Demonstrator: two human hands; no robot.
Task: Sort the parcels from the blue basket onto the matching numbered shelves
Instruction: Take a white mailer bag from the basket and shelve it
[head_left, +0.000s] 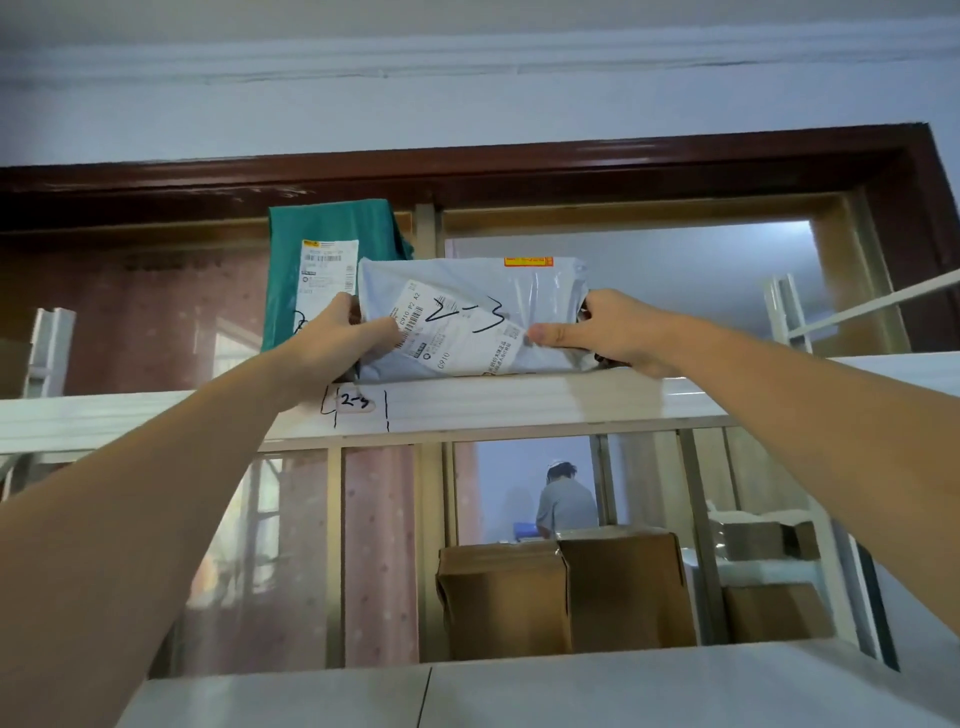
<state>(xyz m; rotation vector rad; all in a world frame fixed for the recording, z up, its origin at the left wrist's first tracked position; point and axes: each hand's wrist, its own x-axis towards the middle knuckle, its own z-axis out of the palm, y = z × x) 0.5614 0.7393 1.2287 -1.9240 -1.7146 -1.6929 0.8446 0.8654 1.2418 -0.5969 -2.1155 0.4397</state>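
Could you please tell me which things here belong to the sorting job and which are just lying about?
Job: grey parcel marked 2-3, held by left hand and right hand; shelf labelled 2-3; green parcel.
Lying about: cardboard boxes below; curtain.

The wall up high is pale blue-white, and a dark brown wooden frame runs across it. Behind the glass hangs a pink curtain with dots. A person in a grey top stands in the far room, which looks bright and hazy.
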